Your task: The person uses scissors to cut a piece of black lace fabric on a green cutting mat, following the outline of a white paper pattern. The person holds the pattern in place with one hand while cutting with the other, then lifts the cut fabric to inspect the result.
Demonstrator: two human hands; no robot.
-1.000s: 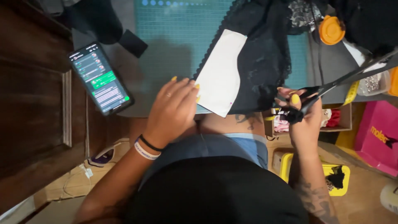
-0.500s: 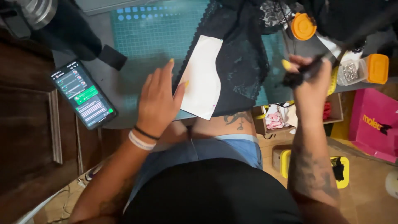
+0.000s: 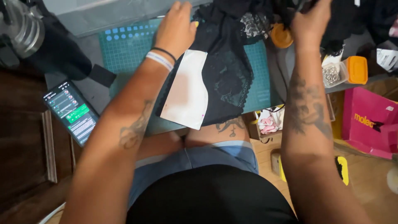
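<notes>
Head view: since half a second ago both your hands moved to the worktop's far edge. Left hand [image 3: 176, 27] presses flat, fingers together, on black lace fabric [image 3: 226, 70]; right hand [image 3: 311, 20] grips it, grasp unclear. Green cutting mat [image 3: 124, 54] lies beneath; phone [image 3: 71, 112] near left edge.

A grey table [image 3: 99, 89] carries a green cutting mat [image 3: 128, 52] at its middle. Black lace fabric [image 3: 228, 70] and a white paper pattern [image 3: 186, 95] lie on the mat. A phone [image 3: 71, 112] lies left, a clear box of pins [image 3: 331, 74] right.
</notes>
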